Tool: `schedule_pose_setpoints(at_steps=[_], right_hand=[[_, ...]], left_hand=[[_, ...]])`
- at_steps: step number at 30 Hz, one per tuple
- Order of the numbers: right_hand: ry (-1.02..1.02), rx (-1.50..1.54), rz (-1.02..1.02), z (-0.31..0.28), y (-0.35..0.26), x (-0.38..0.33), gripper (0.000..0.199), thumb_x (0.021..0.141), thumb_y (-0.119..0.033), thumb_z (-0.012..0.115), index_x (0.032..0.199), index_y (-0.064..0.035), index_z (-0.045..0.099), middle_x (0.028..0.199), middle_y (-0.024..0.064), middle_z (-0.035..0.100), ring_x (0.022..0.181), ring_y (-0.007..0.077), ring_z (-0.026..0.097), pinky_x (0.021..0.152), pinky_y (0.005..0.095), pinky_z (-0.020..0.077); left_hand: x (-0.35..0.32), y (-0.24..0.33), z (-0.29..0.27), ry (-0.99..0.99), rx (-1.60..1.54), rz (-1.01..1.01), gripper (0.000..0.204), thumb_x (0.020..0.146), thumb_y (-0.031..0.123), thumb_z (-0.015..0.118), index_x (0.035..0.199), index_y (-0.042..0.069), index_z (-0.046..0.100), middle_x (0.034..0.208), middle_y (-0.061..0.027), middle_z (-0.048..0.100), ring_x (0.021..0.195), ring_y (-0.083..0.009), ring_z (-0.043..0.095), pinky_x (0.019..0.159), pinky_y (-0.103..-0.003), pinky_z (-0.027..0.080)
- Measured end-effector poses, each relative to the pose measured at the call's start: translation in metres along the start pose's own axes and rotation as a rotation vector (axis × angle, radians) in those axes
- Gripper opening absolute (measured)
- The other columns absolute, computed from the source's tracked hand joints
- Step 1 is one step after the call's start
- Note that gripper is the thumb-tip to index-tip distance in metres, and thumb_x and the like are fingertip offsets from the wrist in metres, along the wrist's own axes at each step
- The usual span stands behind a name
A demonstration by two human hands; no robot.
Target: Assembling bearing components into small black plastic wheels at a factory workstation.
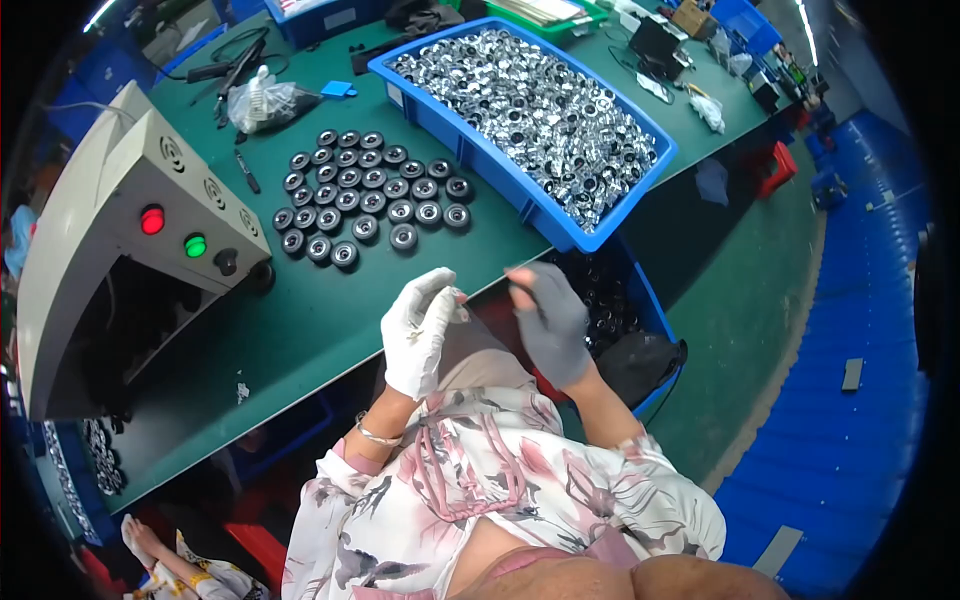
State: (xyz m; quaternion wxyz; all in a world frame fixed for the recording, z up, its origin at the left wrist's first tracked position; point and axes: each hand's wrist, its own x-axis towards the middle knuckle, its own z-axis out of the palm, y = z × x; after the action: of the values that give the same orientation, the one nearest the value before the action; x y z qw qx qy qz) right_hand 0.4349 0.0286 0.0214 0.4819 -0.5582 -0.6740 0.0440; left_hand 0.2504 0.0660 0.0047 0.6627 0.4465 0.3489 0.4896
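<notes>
Left hand, white glove, has its fingers curled toward the thumb; can't tell if it's pinching something tiny or that's just bare fingertip. Right hand, grey glove, is half bent and blurry, so no idea if it's gripping anything. Biggest thing is the green counter, then a pale machine with red and green lights at its left. Next, a blue tray heaped with silvery parts, beyond the right hand. A blue bin of dark parts is below counter level. Black wheels cluster between machine and tray, a dark pen near them.
</notes>
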Motion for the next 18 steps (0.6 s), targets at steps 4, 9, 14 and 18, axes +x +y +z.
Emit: schedule_pose_setpoints(at_steps=[4,9,14,18], right_hand=[[-0.084,-0.253,-0.076,0.053,0.011,0.062,0.042,0.085,-0.009,0.070,0.124,-0.0054,0.058,0.114,0.0170,0.060,0.103,0.0352,0.063,0.082,0.0446,0.0527],[-0.386,-0.479,0.178,0.069,0.024,0.076,0.035,0.083,-0.013,0.071,0.116,-0.0100,0.059,0.116,0.0128,0.054,0.098,0.0366,0.063,0.081,0.0465,0.0529],[-0.340,-0.198,0.147,0.058,0.032,0.065,0.035,0.084,-0.013,0.072,0.117,-0.0067,0.060,0.107,0.0098,0.061,0.090,0.0291,0.066,0.076,0.0387,0.0535],[-0.438,0.543,0.379,0.044,0.020,0.055,0.036,0.091,-0.016,0.069,0.123,-0.0022,0.059,0.103,0.0037,0.062,0.087,0.0134,0.062,0.074,0.0281,0.0511]], left_hand=[[0.003,0.006,-0.005,0.120,0.025,0.128,0.024,0.100,0.002,0.057,0.123,-0.005,0.060,0.110,-0.0087,0.065,0.092,-0.0139,0.066,0.078,-0.028,0.057],[-0.009,0.008,-0.026,0.236,0.040,0.142,0.024,0.100,0.006,0.060,0.121,-0.005,0.061,0.107,-0.0081,0.065,0.089,-0.0143,0.065,0.074,-0.029,0.056],[-0.009,0.011,-0.027,0.199,0.044,0.107,0.022,0.100,0.005,0.059,0.120,-0.005,0.062,0.106,-0.0080,0.066,0.089,-0.0147,0.065,0.075,-0.029,0.056],[-0.001,0.010,-0.021,0.100,0.042,0.052,0.024,0.100,0.006,0.060,0.121,-0.006,0.061,0.107,-0.0085,0.066,0.088,-0.0151,0.065,0.075,-0.029,0.057]])
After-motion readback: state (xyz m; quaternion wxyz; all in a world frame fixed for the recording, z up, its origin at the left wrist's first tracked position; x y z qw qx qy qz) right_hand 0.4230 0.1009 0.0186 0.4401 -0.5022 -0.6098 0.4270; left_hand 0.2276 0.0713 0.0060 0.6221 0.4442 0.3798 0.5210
